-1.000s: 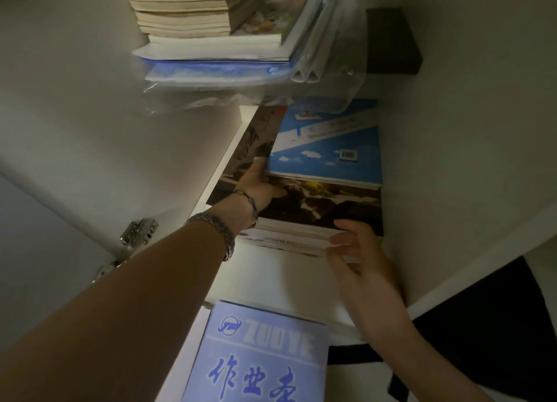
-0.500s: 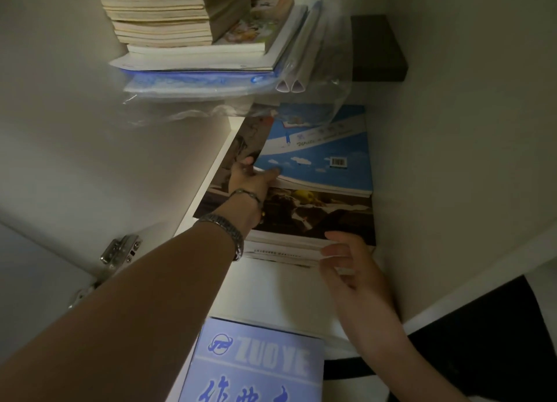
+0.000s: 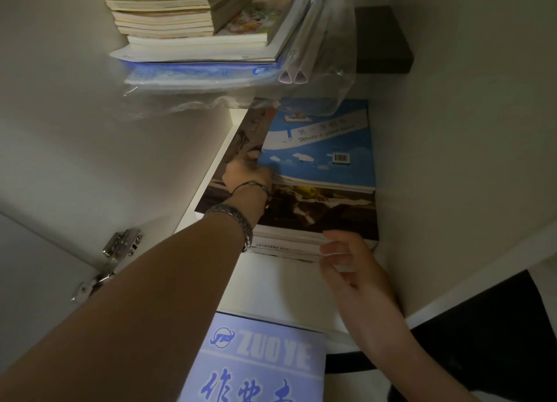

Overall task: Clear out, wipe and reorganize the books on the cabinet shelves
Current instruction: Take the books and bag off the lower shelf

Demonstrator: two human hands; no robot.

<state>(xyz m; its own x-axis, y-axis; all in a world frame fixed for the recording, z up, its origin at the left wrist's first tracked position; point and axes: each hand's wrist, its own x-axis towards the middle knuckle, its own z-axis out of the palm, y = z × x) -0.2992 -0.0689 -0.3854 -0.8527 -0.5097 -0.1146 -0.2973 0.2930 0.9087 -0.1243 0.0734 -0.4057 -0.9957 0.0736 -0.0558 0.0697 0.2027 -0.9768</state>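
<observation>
A blue book (image 3: 325,151) lies on top of a larger dark picture book (image 3: 316,211), which tops a stack on the white cabinet shelf (image 3: 280,284). My left hand (image 3: 247,169) reaches deep into the cabinet and grips the blue book's near left corner, thumb on the cover. My right hand (image 3: 346,257) touches the front edge of the stack at its right end, fingers loosely curled against the page edges. Above, another pile of books (image 3: 193,25) sits in a clear plastic sleeve on the upper shelf.
A pale blue exercise book marked ZUOYE (image 3: 256,362) lies at the bottom, nearest me. A dark box (image 3: 382,40) sits at the upper shelf's right. A metal door hinge (image 3: 120,245) is fixed on the left wall. White cabinet walls close in on both sides.
My left hand has slid further in, from the dark book's cover to the blue book's corner. My right hand stays at the stack's front edge.
</observation>
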